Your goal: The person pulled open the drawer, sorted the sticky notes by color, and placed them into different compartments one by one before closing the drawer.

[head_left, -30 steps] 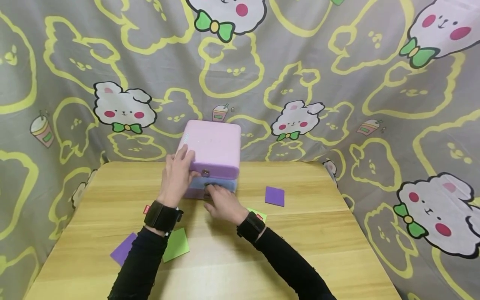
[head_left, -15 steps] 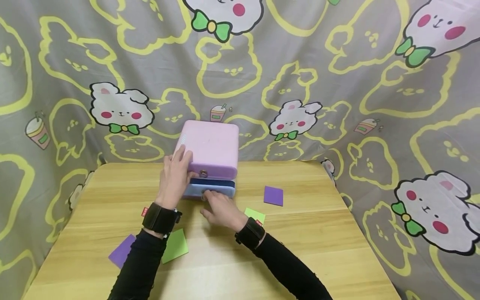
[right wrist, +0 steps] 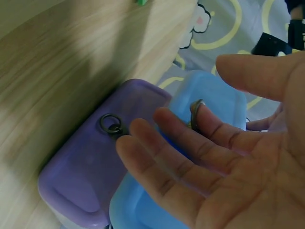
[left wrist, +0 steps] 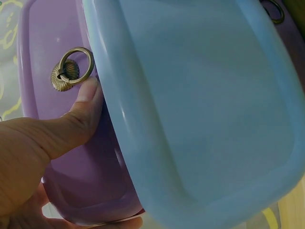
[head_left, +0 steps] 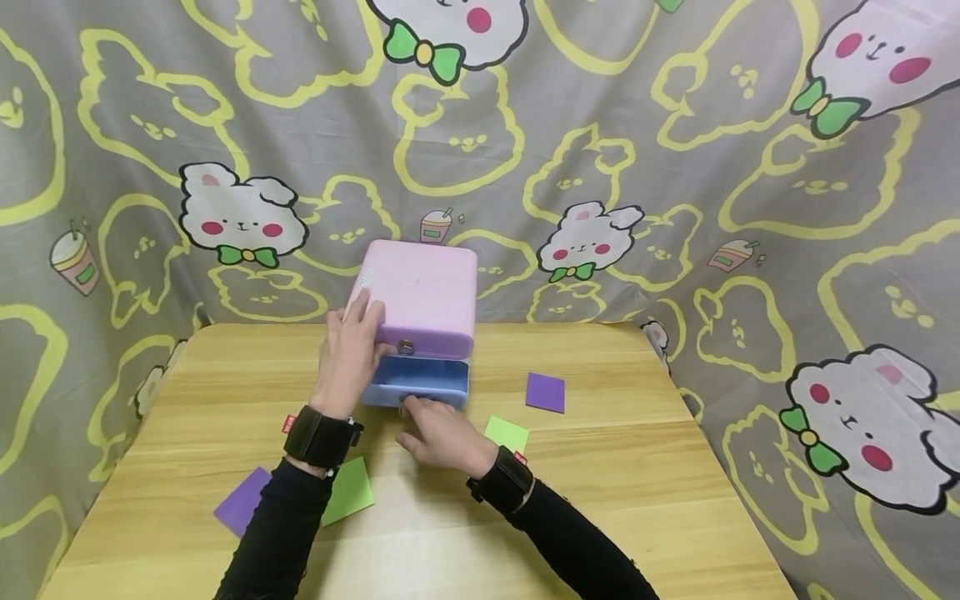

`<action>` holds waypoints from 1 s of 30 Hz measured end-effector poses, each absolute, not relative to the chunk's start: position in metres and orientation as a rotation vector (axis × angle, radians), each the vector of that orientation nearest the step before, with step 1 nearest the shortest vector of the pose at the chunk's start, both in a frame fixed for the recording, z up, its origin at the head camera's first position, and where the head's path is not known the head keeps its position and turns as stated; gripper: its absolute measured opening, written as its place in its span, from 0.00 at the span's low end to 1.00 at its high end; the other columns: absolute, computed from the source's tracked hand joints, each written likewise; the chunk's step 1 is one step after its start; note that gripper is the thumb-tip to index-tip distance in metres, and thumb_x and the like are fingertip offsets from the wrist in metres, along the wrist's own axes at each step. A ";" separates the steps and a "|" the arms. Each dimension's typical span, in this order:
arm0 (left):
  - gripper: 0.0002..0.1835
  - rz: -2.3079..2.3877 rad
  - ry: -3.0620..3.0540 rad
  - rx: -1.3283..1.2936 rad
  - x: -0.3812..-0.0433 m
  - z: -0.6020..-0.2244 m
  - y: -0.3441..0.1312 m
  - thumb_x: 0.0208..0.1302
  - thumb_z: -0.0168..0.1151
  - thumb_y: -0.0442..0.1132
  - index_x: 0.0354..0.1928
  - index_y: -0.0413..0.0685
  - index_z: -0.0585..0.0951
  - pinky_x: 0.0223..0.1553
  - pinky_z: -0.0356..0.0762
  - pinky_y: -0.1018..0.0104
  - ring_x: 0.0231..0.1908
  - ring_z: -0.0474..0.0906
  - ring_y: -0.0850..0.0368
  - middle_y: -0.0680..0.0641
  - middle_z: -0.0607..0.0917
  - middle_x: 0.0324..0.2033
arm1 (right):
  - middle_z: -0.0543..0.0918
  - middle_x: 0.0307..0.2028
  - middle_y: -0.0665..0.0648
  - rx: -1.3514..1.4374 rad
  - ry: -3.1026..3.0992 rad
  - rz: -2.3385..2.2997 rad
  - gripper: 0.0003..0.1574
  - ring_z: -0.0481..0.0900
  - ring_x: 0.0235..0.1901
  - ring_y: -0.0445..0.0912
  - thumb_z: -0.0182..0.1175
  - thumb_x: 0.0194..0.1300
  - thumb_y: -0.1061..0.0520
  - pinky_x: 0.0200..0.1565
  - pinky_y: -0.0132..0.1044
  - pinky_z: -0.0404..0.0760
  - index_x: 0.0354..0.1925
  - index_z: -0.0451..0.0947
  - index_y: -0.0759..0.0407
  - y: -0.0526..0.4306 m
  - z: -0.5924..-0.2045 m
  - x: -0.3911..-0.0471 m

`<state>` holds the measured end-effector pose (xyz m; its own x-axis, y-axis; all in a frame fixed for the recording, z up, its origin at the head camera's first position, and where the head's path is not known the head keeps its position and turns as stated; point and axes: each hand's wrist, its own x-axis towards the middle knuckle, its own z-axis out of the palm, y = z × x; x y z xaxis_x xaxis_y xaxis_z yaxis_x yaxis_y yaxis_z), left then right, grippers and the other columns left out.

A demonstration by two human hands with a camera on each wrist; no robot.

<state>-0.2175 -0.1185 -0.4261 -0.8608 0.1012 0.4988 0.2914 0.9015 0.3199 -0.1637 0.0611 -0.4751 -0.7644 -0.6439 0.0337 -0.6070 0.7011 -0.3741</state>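
A small chest of drawers (head_left: 423, 287) with a pink top stands near the table's back edge. Its blue drawer (head_left: 384, 393) is pulled out below the purple top drawer (left wrist: 52, 24). My left hand (head_left: 347, 354) grips the chest's left side, fingers along the side and top. The left thumb (left wrist: 88, 93) presses the purple front beside a brass ring pull (left wrist: 77, 67). My right hand (head_left: 446, 433) has its index finger hooked through the blue drawer's ring pull (right wrist: 194, 114). Its other fingers stay extended in the right wrist view. A lower purple drawer (right wrist: 86, 157) is shut.
Purple square sheets lie on the table at right (head_left: 546, 392) and at left (head_left: 242, 502). Green sheets lie by the right wrist (head_left: 507, 433) and beside the left forearm (head_left: 348, 492). A patterned curtain (head_left: 465, 158) hangs behind and at both sides.
The blue drawer has slid out toward me, exposing its inside. My right hand has moved back with it, while the left hand stays on the chest.
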 end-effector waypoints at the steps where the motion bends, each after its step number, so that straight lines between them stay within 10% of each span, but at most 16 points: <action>1: 0.26 -0.537 -2.580 -0.284 -0.218 -0.426 -0.119 0.54 0.75 0.43 0.45 0.43 0.70 0.30 0.85 0.39 0.48 0.73 0.25 0.36 0.72 0.67 | 0.86 0.48 0.56 -1.037 2.801 -0.562 0.20 0.83 0.45 0.44 0.63 0.70 0.49 0.48 0.32 0.84 0.55 0.75 0.58 0.061 -0.475 -0.163; 30: 0.26 -0.517 -2.565 -0.276 -0.214 -0.431 -0.117 0.55 0.72 0.47 0.48 0.44 0.70 0.28 0.84 0.40 0.48 0.72 0.26 0.37 0.70 0.69 | 0.87 0.48 0.54 -1.039 2.740 -0.520 0.21 0.84 0.45 0.41 0.62 0.71 0.45 0.49 0.30 0.82 0.54 0.76 0.56 0.063 -0.469 -0.138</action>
<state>-0.2140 -0.1172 -0.4309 -0.8520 0.0956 0.5148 0.2876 0.9071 0.3075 -0.1379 0.0628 -0.4694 -0.7443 -0.6671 -0.0307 -0.6094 0.6973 -0.3774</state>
